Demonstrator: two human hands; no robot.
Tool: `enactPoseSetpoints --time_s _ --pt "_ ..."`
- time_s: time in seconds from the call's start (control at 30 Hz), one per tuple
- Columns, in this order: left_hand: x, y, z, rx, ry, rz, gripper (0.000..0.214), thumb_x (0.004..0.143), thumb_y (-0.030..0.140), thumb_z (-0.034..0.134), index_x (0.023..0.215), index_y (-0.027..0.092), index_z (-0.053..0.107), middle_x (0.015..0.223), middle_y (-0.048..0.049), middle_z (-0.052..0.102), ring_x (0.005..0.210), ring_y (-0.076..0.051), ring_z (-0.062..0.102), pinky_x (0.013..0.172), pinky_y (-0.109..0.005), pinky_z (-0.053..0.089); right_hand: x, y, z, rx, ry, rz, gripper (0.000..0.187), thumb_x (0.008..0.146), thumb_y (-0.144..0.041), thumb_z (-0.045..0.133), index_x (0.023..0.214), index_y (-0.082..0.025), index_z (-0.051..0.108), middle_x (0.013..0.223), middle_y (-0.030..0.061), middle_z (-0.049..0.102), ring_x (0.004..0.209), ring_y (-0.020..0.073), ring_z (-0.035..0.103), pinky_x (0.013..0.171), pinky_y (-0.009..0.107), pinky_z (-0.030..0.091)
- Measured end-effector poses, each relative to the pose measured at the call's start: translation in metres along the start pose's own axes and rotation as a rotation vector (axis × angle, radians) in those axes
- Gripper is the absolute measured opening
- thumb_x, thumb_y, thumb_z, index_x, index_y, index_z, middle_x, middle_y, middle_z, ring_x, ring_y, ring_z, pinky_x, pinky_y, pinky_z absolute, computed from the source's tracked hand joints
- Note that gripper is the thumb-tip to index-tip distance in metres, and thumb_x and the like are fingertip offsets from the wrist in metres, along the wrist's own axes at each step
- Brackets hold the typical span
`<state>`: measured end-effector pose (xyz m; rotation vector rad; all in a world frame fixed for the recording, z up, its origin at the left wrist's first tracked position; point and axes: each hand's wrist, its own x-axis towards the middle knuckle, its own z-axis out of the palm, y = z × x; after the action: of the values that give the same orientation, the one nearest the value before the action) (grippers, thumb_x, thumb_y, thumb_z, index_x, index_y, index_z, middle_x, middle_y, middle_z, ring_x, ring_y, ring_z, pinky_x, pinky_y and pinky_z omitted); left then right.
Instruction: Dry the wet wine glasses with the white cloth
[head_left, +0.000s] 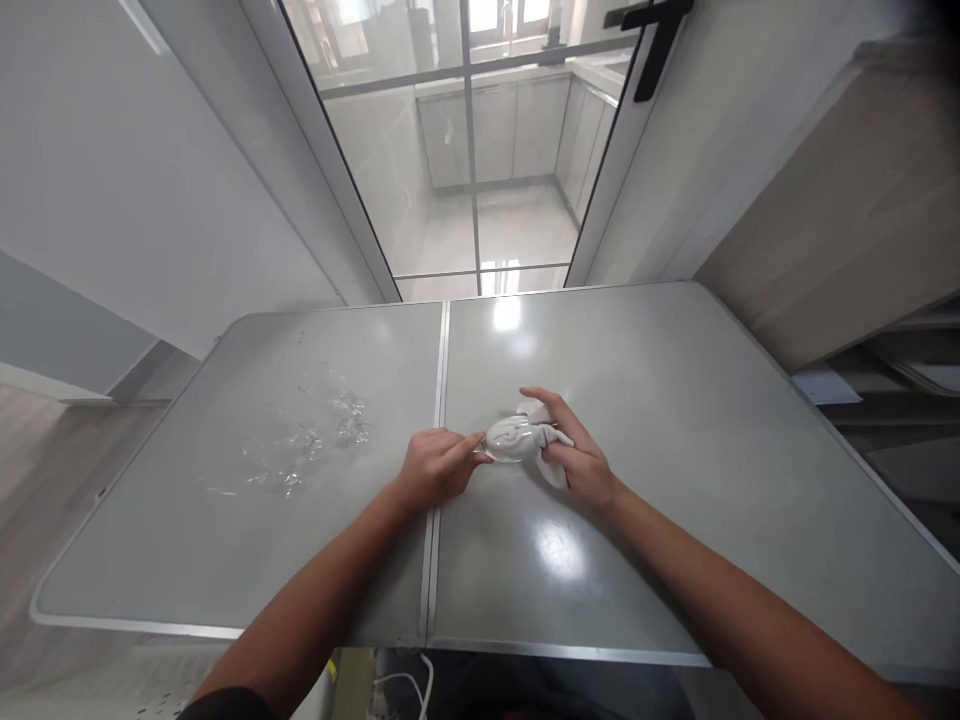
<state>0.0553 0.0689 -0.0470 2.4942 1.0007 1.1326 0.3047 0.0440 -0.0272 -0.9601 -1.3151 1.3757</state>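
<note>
Just right of the table's metal seam, my left hand [444, 466] is closed around the narrow end of a small clear glass [510, 440] with a rounded bowl. The glass lies tilted on its side in the air over the table, its wider end toward the right. White cloth [553, 466] shows through the bowl and spills from its right end. My right hand [585, 462] grips this cloth between thumb and fingers, with the index finger stretched out above. The left fingers hide the narrow end of the glass.
Crumpled clear plastic film [322, 435] lies on the left half of the grey folding table [675, 400]. Behind the table's far edge stands a glazed door [472, 150] with a black handle [656, 40]. Shelves [892, 400] stand at the right, and white cables [420, 685] hang below the near edge.
</note>
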Motion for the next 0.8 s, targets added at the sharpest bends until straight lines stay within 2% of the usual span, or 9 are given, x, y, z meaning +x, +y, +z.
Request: enactPoseSetpoints --time_s 0.07,0.13,0.2,0.3,0.37,0.43,0.57,0.7,0.8 --pt "-0.002 -0.002 0.002 0.154 0.031 0.169 0.016 0.09 0.028 0.071 0.1 0.016 0.075 0.06 -0.0032 0.068 0.054 -0.012 0.06 0.056 -0.025 0.042 0.001 -0.002 0.005 0.176 0.048 0.189 0.078 0.071 -0.012 0.052 0.147 -0.03 0.047 0.08 -0.0009 0.059 0.066 0.0168 0.053 0.06 0.026 0.042" --pt "-0.003 -0.001 0.003 0.176 0.013 0.178 0.015 0.09 0.028 0.069 0.1 0.017 0.075 0.06 -0.003 0.068 0.054 -0.012 0.059 0.056 -0.024 0.041 0.003 -0.004 0.006 0.236 0.025 0.281 0.082 0.069 -0.012 0.052 0.148 -0.03 0.046 0.074 -0.0027 0.055 0.059 0.0147 0.048 0.055 0.024 0.037" --pt "-0.001 0.003 0.003 0.052 -0.035 0.027 0.019 0.09 0.033 0.069 0.096 0.016 0.077 0.059 -0.0029 0.067 0.052 -0.011 0.057 0.055 -0.024 0.041 0.004 -0.006 0.002 0.149 -0.021 0.249 0.076 0.07 -0.012 0.052 0.144 -0.03 0.052 0.079 -0.0017 0.057 0.063 0.0151 0.049 0.06 0.026 0.039" --pt "0.002 0.012 0.004 -0.352 -0.198 -0.369 0.03 0.089 0.042 0.07 0.085 0.013 0.078 0.056 -0.0026 0.064 0.048 -0.01 0.051 0.051 -0.022 0.039 0.003 -0.008 -0.006 -0.056 -0.111 0.05 0.061 0.074 -0.013 0.055 0.132 -0.027 0.065 0.086 0.0004 0.062 0.075 0.018 0.054 0.074 0.031 0.044" --pt "0.005 0.016 0.004 -0.621 -0.287 -0.588 0.038 0.087 0.048 0.071 0.079 0.011 0.077 0.053 -0.0018 0.061 0.045 -0.008 0.046 0.046 -0.022 0.034 0.002 -0.008 -0.011 -0.079 -0.093 -0.032 0.05 0.074 -0.014 0.056 0.121 -0.024 0.07 0.088 0.0015 0.065 0.078 0.0197 0.056 0.079 0.034 0.045" --pt "0.007 0.017 0.005 -0.773 -0.274 -0.714 0.041 0.084 0.051 0.073 0.078 0.01 0.076 0.052 -0.0007 0.058 0.043 -0.007 0.041 0.044 -0.021 0.03 0.002 -0.008 -0.013 0.033 0.058 -0.032 0.045 0.074 -0.014 0.057 0.117 -0.025 0.071 0.089 0.0015 0.068 0.079 0.0206 0.059 0.079 0.035 0.047" --pt "0.007 0.017 0.007 -0.819 -0.081 -0.801 0.043 0.081 0.052 0.076 0.086 0.01 0.077 0.058 -0.002 0.062 0.045 -0.007 0.044 0.045 -0.021 0.035 0.008 -0.007 -0.009 0.447 0.393 0.002 0.043 0.076 -0.017 0.061 0.118 -0.027 0.064 0.099 0.0022 0.076 0.093 0.0236 0.069 0.087 0.04 0.052" --pt "0.007 0.018 0.009 -0.769 -0.003 -0.795 0.043 0.079 0.051 0.078 0.094 0.01 0.078 0.059 -0.0023 0.064 0.047 -0.008 0.048 0.047 -0.022 0.04 0.019 0.001 -0.012 0.697 0.522 0.078 0.023 0.08 -0.024 0.064 0.103 -0.022 0.066 0.115 0.0058 0.075 0.112 0.0253 0.068 0.095 0.041 0.054" --pt "0.008 0.018 0.007 -0.661 0.087 -0.825 0.039 0.078 0.048 0.08 0.088 0.011 0.077 0.055 -0.0008 0.06 0.047 -0.009 0.049 0.046 -0.021 0.038 0.025 0.014 -0.022 0.697 0.682 0.102 0.014 0.082 -0.026 0.068 0.096 -0.023 0.067 0.105 0.0011 0.076 0.1 0.0214 0.07 0.083 0.035 0.059"
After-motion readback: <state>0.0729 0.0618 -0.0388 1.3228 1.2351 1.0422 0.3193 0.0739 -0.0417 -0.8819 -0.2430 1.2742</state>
